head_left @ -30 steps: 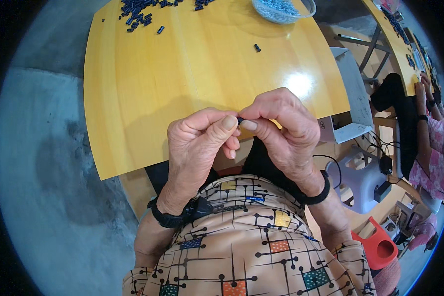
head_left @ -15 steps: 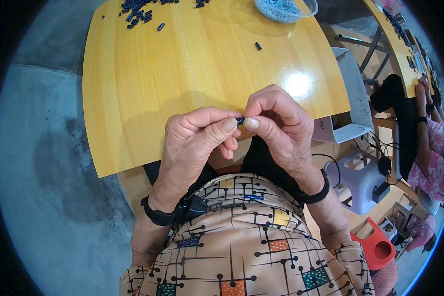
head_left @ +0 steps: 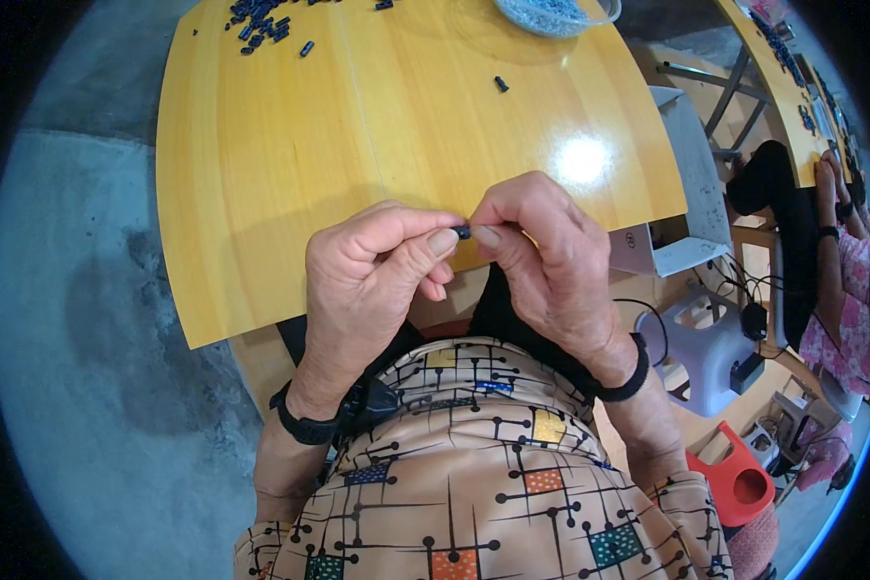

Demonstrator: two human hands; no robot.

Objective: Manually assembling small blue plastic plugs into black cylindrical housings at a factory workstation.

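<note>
Between the thumb and forefinger of my left hand is a small black cylindrical piece, held just past the table's near edge. My right hand is pinched closed at the right end of that piece, its thumb and forefinger touching it. Whatever else those fingertips may grip is hidden. A similar loose black piece lies farther off on the yellow wooden table. At the far left of the tabletop is a scattered pile of such black pieces.
A clear round tub of small shiny bits stands at the table's far edge. Right of the table are an open box, a pale plastic stool, cables and a red stool. Another person sits at a table farther right.
Both hands have shifted slightly left with the black piece between them. My right fingers have curled in a little more around its end. The table appears slightly higher and farther left.
</note>
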